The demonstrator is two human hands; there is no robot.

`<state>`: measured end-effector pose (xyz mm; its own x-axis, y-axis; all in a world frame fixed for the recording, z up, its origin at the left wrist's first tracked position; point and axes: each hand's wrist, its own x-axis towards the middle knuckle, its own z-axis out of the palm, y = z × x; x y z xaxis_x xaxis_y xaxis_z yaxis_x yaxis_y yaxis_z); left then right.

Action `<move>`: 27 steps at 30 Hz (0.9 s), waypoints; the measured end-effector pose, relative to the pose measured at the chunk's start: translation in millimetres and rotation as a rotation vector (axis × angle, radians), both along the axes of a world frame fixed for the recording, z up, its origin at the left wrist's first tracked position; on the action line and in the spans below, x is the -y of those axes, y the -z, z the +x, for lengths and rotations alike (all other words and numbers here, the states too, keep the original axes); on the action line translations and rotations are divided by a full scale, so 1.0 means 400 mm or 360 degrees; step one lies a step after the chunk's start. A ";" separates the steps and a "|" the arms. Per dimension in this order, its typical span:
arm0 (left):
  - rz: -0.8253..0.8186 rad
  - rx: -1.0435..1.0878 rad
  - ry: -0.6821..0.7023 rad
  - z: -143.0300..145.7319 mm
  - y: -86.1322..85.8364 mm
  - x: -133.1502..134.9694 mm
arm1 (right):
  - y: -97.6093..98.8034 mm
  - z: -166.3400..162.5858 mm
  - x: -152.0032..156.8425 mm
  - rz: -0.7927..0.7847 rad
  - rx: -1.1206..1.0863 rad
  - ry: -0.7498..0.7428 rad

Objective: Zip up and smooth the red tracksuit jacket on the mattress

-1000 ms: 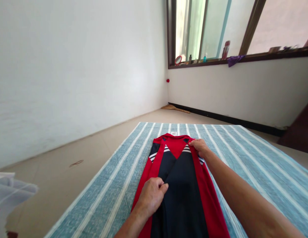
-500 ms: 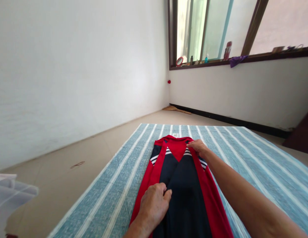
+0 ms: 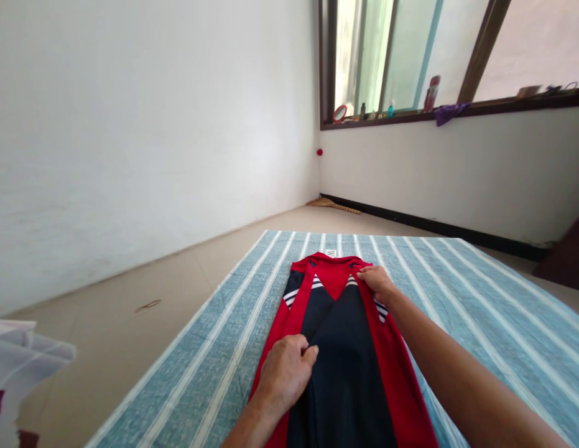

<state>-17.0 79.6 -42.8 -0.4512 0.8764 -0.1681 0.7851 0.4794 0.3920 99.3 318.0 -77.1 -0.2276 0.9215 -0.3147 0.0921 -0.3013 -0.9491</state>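
Observation:
A red and navy garment (image 3: 342, 361) with white shoulder stripes lies folded lengthwise on a blue striped mat (image 3: 471, 298). My left hand (image 3: 285, 373) rests on its near left part, fingers curled and pinching a fold of the navy cloth. My right hand (image 3: 377, 282) reaches far along the right side and grips the red edge near the collar, fingers closed on the fabric.
The mat lies on a beige floor (image 3: 144, 298) in a corner of white walls. A window sill (image 3: 438, 111) holds bottles, a small mirror and a purple cloth. A broom (image 3: 333, 204) lies by the far wall. White cloth (image 3: 18, 361) sits at the lower left.
Both hands stay on the garment with small shifts; the right hand has slid slightly along the red edge near the collar. The view has shifted a little.

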 end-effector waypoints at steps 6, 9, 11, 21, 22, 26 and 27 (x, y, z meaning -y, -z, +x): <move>-0.0175 -0.0247 0.0020 0.023 -0.032 0.006 | 0.002 -0.007 -0.015 -0.0139 -0.0031 -0.0030; -0.0152 -0.0436 0.0082 0.059 -0.057 0.008 | -0.001 -0.014 -0.025 -0.0129 -0.0022 -0.0067; -0.0047 -0.0487 0.0161 0.087 -0.068 -0.002 | 0.000 -0.021 -0.028 -0.0105 0.0001 -0.0091; 0.0123 -0.0202 0.0620 0.122 0.049 -0.150 | 0.038 -0.044 -0.039 0.0258 0.0398 -0.0140; 0.0101 -0.0171 0.0627 0.118 0.062 -0.152 | 0.041 -0.042 -0.043 0.0312 0.0466 -0.0158; 0.0119 -0.0151 0.0653 0.107 0.086 -0.145 | 0.042 -0.028 -0.054 0.0559 0.0790 -0.0199; 0.0127 -0.0160 0.0656 0.107 0.087 -0.144 | 0.040 -0.023 -0.054 0.0622 0.0873 -0.0198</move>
